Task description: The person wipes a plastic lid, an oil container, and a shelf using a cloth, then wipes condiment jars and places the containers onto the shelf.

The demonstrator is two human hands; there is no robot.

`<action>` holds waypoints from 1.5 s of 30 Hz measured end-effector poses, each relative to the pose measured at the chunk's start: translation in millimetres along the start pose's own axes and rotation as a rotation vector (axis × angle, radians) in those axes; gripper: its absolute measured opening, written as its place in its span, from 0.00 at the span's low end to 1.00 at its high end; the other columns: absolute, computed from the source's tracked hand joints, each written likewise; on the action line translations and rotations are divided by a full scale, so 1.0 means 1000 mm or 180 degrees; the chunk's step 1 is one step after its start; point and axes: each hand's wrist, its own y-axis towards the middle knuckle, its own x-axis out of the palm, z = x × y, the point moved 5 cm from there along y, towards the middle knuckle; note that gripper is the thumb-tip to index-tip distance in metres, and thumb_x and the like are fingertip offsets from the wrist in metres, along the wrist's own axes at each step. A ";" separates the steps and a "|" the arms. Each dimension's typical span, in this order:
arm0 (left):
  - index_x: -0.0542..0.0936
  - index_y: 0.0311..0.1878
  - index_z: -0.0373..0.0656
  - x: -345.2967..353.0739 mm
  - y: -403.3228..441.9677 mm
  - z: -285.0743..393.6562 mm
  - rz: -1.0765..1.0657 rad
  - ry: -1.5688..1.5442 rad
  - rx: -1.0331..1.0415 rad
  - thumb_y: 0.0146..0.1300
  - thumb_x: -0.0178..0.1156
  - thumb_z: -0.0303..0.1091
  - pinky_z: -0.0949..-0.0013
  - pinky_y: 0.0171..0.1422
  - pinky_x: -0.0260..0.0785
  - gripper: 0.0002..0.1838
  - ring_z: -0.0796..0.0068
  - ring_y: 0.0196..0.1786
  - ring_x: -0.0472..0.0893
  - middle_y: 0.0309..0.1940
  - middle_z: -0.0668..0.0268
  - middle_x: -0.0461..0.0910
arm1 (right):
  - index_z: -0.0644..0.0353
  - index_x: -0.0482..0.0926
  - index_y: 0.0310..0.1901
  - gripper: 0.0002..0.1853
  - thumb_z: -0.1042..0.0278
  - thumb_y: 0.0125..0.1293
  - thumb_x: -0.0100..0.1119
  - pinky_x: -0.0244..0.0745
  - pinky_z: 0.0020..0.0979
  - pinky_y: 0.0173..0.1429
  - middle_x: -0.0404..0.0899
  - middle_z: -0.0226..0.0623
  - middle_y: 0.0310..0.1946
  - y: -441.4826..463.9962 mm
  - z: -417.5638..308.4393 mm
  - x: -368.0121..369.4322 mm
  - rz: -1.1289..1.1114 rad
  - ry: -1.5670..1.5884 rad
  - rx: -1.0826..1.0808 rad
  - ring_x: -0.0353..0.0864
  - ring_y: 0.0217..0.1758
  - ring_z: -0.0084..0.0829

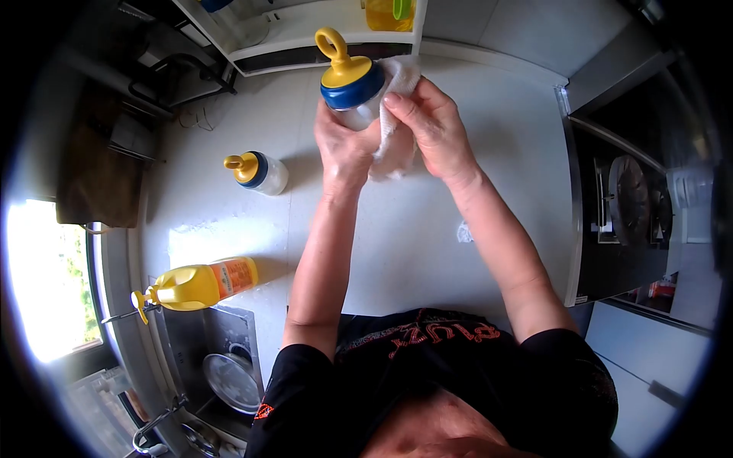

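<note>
A clear jar with a yellow ring-topped lid and a blue collar [353,90] is held up over the white countertop [412,237]. My left hand [345,149] is closed around the jar's lower body, which it partly hides. In my right hand [437,130] is a white cloth [398,145], with the thumb pressing it against the right side of the jar. The cloth's lower end hangs down between my hands. To the left, a second jar of the same kind [258,172] rests on the countertop, its yellow lid pointing left.
A yellow pump bottle [191,287] is near the sink [243,317], which contains a round metal lid or dish [231,382]. At the right edge is a dark cooktop [603,263]. A white shelf [313,40] stands at the back. Some small whitish thing [464,232] is beside my right forearm.
</note>
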 end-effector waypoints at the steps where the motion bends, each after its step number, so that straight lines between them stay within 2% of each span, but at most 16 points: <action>1: 0.69 0.48 0.37 0.000 0.000 -0.001 0.0105 0.0190 0.0055 0.38 0.73 0.35 0.71 0.52 0.67 0.33 0.75 0.44 0.75 0.42 0.64 0.75 | 0.62 0.70 0.51 0.17 0.67 0.62 0.56 0.66 0.20 0.50 0.74 0.27 0.41 0.000 0.001 0.003 0.0057 -0.0077 -0.0098 0.70 0.43 0.16; 6: 0.68 0.50 0.36 -0.001 -0.002 0.000 0.0351 0.0894 0.0332 0.38 0.74 0.38 0.71 0.52 0.66 0.35 0.74 0.44 0.75 0.42 0.63 0.75 | 0.63 0.69 0.52 0.17 0.70 0.62 0.56 0.66 0.20 0.50 0.74 0.27 0.41 0.002 0.008 0.005 0.0118 -0.0102 -0.0124 0.70 0.43 0.15; 9: 0.68 0.49 0.36 -0.003 -0.001 -0.003 0.0377 0.0830 0.0224 0.38 0.74 0.38 0.71 0.52 0.66 0.35 0.74 0.44 0.74 0.42 0.63 0.75 | 0.63 0.68 0.55 0.20 0.72 0.61 0.56 0.66 0.20 0.51 0.73 0.28 0.44 0.002 0.002 0.008 0.0003 0.0038 -0.0004 0.70 0.46 0.16; 12: 0.68 0.49 0.36 -0.006 -0.002 -0.005 0.0228 0.0121 0.0097 0.37 0.74 0.38 0.70 0.52 0.66 0.36 0.75 0.45 0.74 0.42 0.62 0.75 | 0.62 0.64 0.58 0.24 0.73 0.60 0.56 0.65 0.19 0.52 0.71 0.30 0.48 0.002 -0.024 0.008 -0.0644 -0.1751 -0.1213 0.70 0.47 0.17; 13: 0.68 0.49 0.36 -0.009 -0.002 -0.008 0.0176 0.0100 -0.0001 0.37 0.74 0.38 0.70 0.52 0.66 0.35 0.75 0.45 0.74 0.42 0.62 0.75 | 0.62 0.60 0.61 0.28 0.72 0.60 0.56 0.66 0.22 0.56 0.69 0.34 0.52 0.001 -0.023 0.000 -0.0932 -0.1639 -0.0682 0.70 0.52 0.22; 16: 0.68 0.49 0.35 -0.013 -0.002 -0.016 0.0037 0.0043 -0.0214 0.37 0.73 0.37 0.70 0.52 0.66 0.35 0.74 0.44 0.75 0.42 0.62 0.75 | 0.62 0.58 0.62 0.28 0.70 0.60 0.55 0.65 0.28 0.59 0.68 0.37 0.54 0.000 -0.029 -0.034 -0.1137 -0.0739 0.0719 0.69 0.56 0.28; 17: 0.69 0.49 0.35 -0.011 -0.003 -0.014 0.0004 0.0036 -0.0220 0.37 0.73 0.37 0.70 0.52 0.66 0.34 0.74 0.44 0.75 0.42 0.62 0.75 | 0.58 0.64 0.58 0.22 0.72 0.61 0.49 0.68 0.30 0.55 0.73 0.35 0.49 -0.001 -0.034 -0.039 -0.0930 -0.0150 0.0600 0.72 0.51 0.30; 20: 0.69 0.48 0.34 -0.002 -0.002 -0.014 -0.0116 0.0288 -0.0023 0.38 0.72 0.38 0.71 0.52 0.66 0.34 0.73 0.43 0.75 0.42 0.62 0.75 | 0.63 0.58 0.62 0.27 0.67 0.62 0.52 0.69 0.26 0.55 0.70 0.37 0.51 -0.008 -0.007 -0.045 -0.0381 -0.3593 -0.1955 0.71 0.52 0.28; 21: 0.69 0.48 0.34 0.000 -0.001 -0.015 -0.0178 0.0447 0.0071 0.38 0.71 0.38 0.71 0.52 0.66 0.34 0.72 0.43 0.75 0.42 0.62 0.75 | 0.64 0.63 0.57 0.24 0.63 0.62 0.52 0.69 0.24 0.51 0.72 0.34 0.47 -0.005 0.019 -0.058 0.0040 -0.1731 -0.0669 0.72 0.47 0.25; 23: 0.69 0.48 0.33 -0.006 -0.002 -0.019 -0.0110 0.0572 0.0032 0.38 0.71 0.38 0.71 0.52 0.66 0.34 0.72 0.44 0.75 0.42 0.61 0.76 | 0.64 0.66 0.53 0.21 0.61 0.62 0.52 0.69 0.24 0.50 0.73 0.32 0.45 -0.007 0.005 -0.039 -0.0008 -0.0330 -0.0074 0.72 0.45 0.23; 25: 0.68 0.49 0.33 -0.009 -0.004 -0.026 -0.0016 0.0778 0.0029 0.37 0.71 0.39 0.70 0.52 0.66 0.35 0.71 0.44 0.75 0.41 0.59 0.76 | 0.64 0.70 0.46 0.18 0.56 0.64 0.50 0.69 0.23 0.46 0.73 0.29 0.39 -0.012 -0.011 -0.026 -0.0084 -0.1276 -0.0197 0.71 0.41 0.20; 29: 0.68 0.50 0.33 -0.005 -0.007 -0.025 0.0024 0.0792 0.0307 0.36 0.73 0.42 0.69 0.52 0.66 0.38 0.70 0.44 0.75 0.41 0.59 0.76 | 0.62 0.72 0.41 0.20 0.50 0.66 0.42 0.70 0.21 0.39 0.73 0.28 0.34 -0.009 -0.005 -0.019 -0.0129 -0.1073 -0.0255 0.71 0.36 0.17; 32: 0.67 0.50 0.34 -0.005 -0.008 -0.022 0.0130 0.0896 0.0341 0.36 0.73 0.43 0.69 0.52 0.67 0.39 0.70 0.45 0.76 0.42 0.59 0.76 | 0.62 0.72 0.41 0.19 0.52 0.66 0.43 0.71 0.21 0.38 0.74 0.29 0.34 -0.004 0.004 -0.022 -0.0091 -0.1102 -0.0488 0.72 0.35 0.18; 36: 0.67 0.51 0.33 -0.004 -0.009 -0.017 -0.0043 0.1091 0.0402 0.37 0.73 0.42 0.68 0.52 0.68 0.39 0.70 0.45 0.76 0.42 0.59 0.76 | 0.63 0.72 0.42 0.16 0.57 0.65 0.47 0.71 0.21 0.38 0.74 0.29 0.33 0.000 -0.002 -0.018 -0.0255 -0.1315 -0.0486 0.72 0.35 0.18; 39: 0.66 0.51 0.33 -0.007 -0.008 -0.018 -0.0202 0.0969 0.0340 0.36 0.73 0.41 0.69 0.52 0.68 0.39 0.70 0.44 0.76 0.42 0.59 0.76 | 0.63 0.72 0.35 0.10 0.74 0.50 0.60 0.71 0.24 0.37 0.75 0.32 0.28 0.000 -0.005 -0.014 0.0123 -0.0373 0.0001 0.72 0.29 0.23; 45: 0.66 0.51 0.34 -0.004 -0.006 -0.020 -0.0587 0.0479 0.0030 0.34 0.72 0.38 0.70 0.51 0.69 0.39 0.72 0.43 0.76 0.40 0.61 0.76 | 0.62 0.74 0.26 0.05 0.77 0.45 0.60 0.67 0.22 0.31 0.74 0.31 0.26 0.002 -0.003 -0.028 -0.0159 -0.0982 -0.0141 0.69 0.27 0.22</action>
